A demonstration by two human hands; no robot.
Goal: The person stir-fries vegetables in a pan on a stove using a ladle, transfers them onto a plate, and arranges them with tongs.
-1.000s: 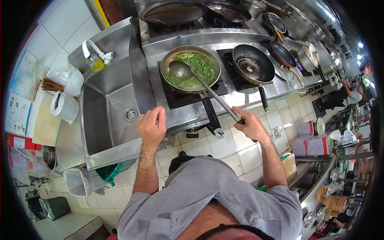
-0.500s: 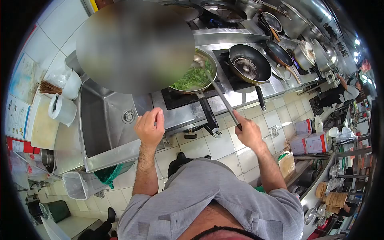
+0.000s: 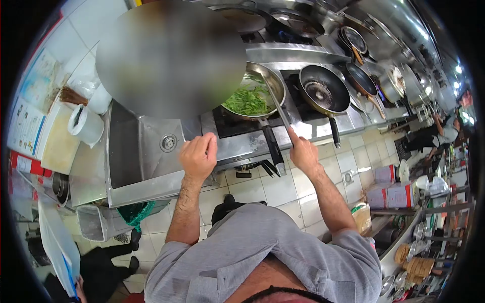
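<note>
A pan of green vegetables sits on the stove's front burner, its left part hidden by a blurred patch. My right hand is wrapped round the handle of a long metal ladle, which reaches into the pan; its bowl is hard to make out. My left hand is closed in front of the counter edge, between sink and pan, with nothing visible in it. The pan's black handle points toward me between my hands, touched by neither.
An empty dark pan stands right of the vegetables. A steel sink is at the left, with a bin below. A person in dark clothes is at the lower left; another is far right. Shelves hold pots and boxes.
The ladle has swung steeper, and my right hand has shifted left and up. The person at the lower left has come into view with a white sheet-like object. A blur now covers the tap.
</note>
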